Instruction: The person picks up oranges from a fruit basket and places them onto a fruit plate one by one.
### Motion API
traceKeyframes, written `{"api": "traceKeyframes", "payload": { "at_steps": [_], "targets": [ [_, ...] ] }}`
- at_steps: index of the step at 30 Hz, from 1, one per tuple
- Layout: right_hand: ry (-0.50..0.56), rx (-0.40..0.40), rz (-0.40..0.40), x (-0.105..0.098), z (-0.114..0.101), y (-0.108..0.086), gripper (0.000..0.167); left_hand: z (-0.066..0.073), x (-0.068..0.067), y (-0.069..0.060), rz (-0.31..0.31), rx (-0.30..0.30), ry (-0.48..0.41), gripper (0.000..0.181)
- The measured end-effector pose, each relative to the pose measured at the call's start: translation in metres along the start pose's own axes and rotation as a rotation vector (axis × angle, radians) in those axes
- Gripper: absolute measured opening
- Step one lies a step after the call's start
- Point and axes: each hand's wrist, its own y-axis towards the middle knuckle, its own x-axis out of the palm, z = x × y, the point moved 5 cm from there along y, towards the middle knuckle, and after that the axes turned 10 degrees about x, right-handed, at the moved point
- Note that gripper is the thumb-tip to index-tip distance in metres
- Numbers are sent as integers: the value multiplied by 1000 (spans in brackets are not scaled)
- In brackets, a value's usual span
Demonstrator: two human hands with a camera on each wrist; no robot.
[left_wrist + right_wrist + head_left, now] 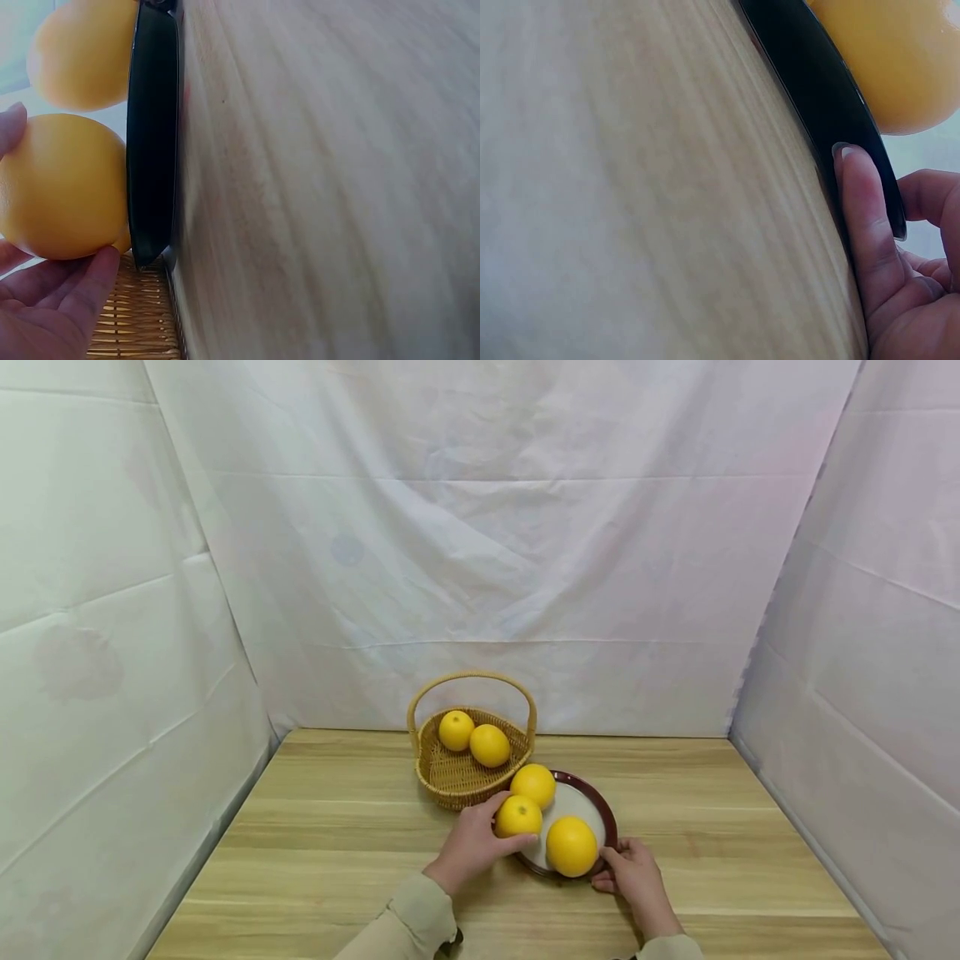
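My left hand point(474, 843) grips an orange point(519, 817) at the left side of a plate, thumb on the near side and fingers behind it. In the left wrist view that orange point(64, 187) sits against the plate's dark outer wall point(152, 135). The plate point(609, 814) has a dark brown rim and a pale inside. Two more oranges are on it, one at the back left point(533, 785) and one at the front point(572, 846). With its thumb and fingers, my right hand point(636, 877) pinches the plate's right front edge, as the right wrist view shows point(885, 247).
Behind and left of the plate stands a wicker basket point(450, 777) with a tall arched handle, close to the plate. Two oranges point(490, 746) lie inside it. The wooden table point(330, 843) is enclosed by white cloth point(480, 560) at the back and sides.
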Motion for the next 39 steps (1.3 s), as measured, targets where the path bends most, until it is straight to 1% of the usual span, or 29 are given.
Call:
{"api": "traceKeyframes", "payload": {
  "at_steps": [8, 14, 17, 22, 30, 39],
  "targets": [
    [-1, -3, -2, 1, -1, -1, 28, 0, 4, 1, -2, 1, -20, 83],
    [-9, -4, -3, 2, -1, -1, 31, -1, 9, 1, -4, 9, -10, 84],
    [-15, -7, -3, 2, -1, 0, 32, -3, 11, 1, -11, -6, -7, 83],
    [-15, -4, 0, 2, 1, 2, 34, -5, 13, 2, -17, -45, -28, 83],
    [-12, 1, 1, 1, 1, 2, 34, -6, 15, 4, -20, -57, -76, 83],
    [-9, 2, 2, 0, 0, 1, 35, -8, 17, 8, -49, -83, -108, 83]
  ]
}}
